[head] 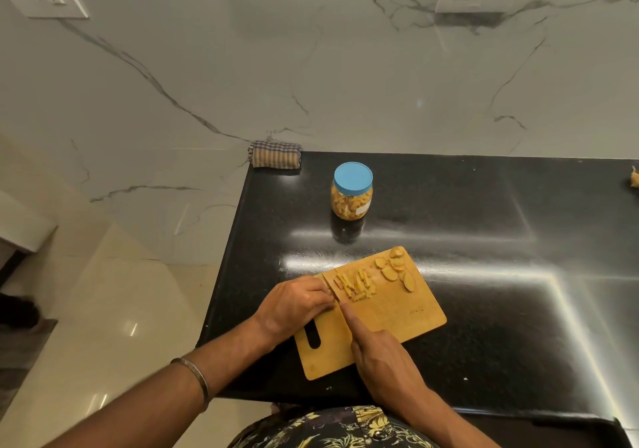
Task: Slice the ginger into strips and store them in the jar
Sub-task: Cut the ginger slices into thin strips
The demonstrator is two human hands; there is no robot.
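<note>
Black polished counter (484,275), glare streaking across it. A wooden cutting board (397,313) lies near the front edge, set at an angle. Behind it stands a jar (352,193), blue lid on. A folded checked cloth (275,154) sits at the back left corner against the wall.

Ginger strips (354,285) in a loose yellow pile on the far left part of the wooden cutting board (408,313), just right of the knife blade (330,287). Oval ginger slices (397,268) flat along the board's far corner, uncut. Clear jar (352,192) upright beyond the board, blue lid on, mostly filled with yellow pieces.
</note>
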